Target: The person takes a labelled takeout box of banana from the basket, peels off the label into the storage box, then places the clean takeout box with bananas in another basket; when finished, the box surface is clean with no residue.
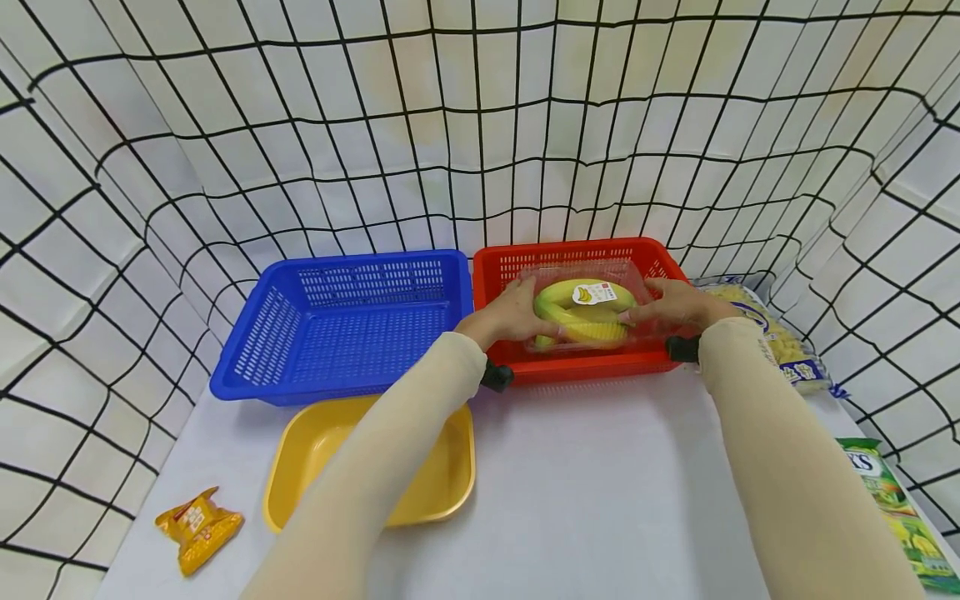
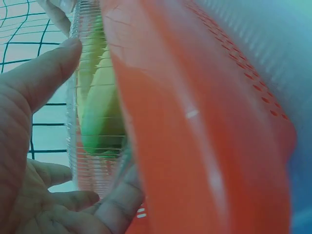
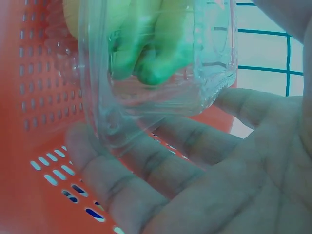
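Left grip (image 1: 510, 317) and right grip (image 1: 677, 305) hold the banana box (image 1: 587, 310), long axis left-to-right.

So my white table (image 1: 570, 483) has a red basket (image 1: 585, 368) on it, blue basket (image 1: 360, 342) just to its left. Left of the red one but nearer me: a yellow tub (image 1: 450, 471), then further out an orange packet (image 1: 198, 527). Right of it, a clear bag (image 1: 797, 342), plus a green bag (image 1: 905, 510) closer to me.

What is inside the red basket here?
Inside the red basket is a clear plastic box of bananas, a white label on top, with the left hand and right hand gripping its ends. The box and hands cover what lies directly beneath; that cannot be seen.
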`<state>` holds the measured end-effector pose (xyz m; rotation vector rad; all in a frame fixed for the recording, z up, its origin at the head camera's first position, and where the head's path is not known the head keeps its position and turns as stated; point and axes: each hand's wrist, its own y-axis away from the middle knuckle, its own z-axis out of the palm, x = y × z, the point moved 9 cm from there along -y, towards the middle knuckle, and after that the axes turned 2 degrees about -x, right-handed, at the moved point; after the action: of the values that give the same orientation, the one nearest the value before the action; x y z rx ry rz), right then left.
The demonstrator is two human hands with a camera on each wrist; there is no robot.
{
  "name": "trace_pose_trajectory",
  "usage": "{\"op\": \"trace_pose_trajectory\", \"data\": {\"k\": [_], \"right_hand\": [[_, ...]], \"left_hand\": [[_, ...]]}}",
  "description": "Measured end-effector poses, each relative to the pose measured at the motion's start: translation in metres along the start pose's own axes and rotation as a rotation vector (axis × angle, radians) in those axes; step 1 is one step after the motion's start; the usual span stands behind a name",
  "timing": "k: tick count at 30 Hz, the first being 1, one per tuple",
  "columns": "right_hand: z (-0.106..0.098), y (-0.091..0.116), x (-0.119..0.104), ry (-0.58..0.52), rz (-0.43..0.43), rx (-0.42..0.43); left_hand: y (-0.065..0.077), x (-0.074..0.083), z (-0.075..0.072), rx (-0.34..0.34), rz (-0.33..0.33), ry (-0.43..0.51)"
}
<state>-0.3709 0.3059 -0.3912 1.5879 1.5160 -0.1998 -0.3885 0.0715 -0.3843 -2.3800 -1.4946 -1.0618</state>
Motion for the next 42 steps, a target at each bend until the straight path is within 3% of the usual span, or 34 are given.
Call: {"op": "trace_pose_trajectory", "data": {"k": [10,17,34,42], "right_hand": [[-0.003,0.004,0.003,-0.016,0.017,0.016],[-0.004,0.014,-0.006,-0.075,-0.036,0.017],[-0.017,0.046,-0.025,0.016,-0.092,0.151],[-0.018,0.066,-0.032,-0.019,-0.154,0.176]], "left_hand": [[0.006,0.004,-0.007,0.036,0.046,0.016],[0.013,0.007,-0.015,0.080,0.058,0.037],[0.036,0.021,-0.035,0.141,0.111,0.024],[0.053,0.031,-0.038,0.140,0.114,0.009]]}}
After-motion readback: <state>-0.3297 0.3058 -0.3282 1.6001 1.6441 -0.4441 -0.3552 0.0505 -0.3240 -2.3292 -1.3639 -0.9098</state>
